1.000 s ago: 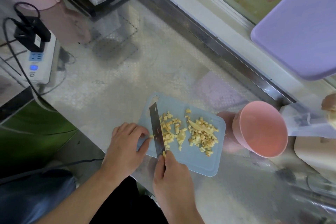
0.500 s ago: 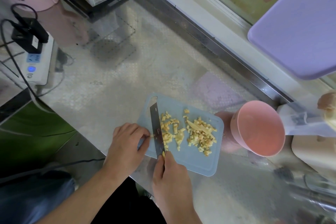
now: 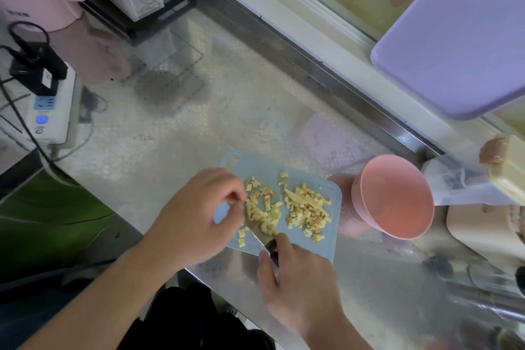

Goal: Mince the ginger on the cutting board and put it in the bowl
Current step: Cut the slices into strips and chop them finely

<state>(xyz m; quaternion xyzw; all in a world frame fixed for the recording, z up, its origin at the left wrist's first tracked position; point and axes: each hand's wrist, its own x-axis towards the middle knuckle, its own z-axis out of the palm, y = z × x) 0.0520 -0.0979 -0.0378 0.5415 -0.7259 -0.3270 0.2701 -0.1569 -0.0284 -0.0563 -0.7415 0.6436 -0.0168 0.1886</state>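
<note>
The right hand (image 3: 295, 278) is gripping the knife (image 3: 262, 239) handle at the near edge of the blue cutting board (image 3: 329, 239). The left hand (image 3: 196, 216) is hovering over the board's left side, fingers curled, blurred, seemingly holding nothing. Chopped ginger (image 3: 287, 207) is lying scattered across the board. The pink bowl (image 3: 395, 196) is standing just right of it on the desk (image 3: 159, 136).
</note>
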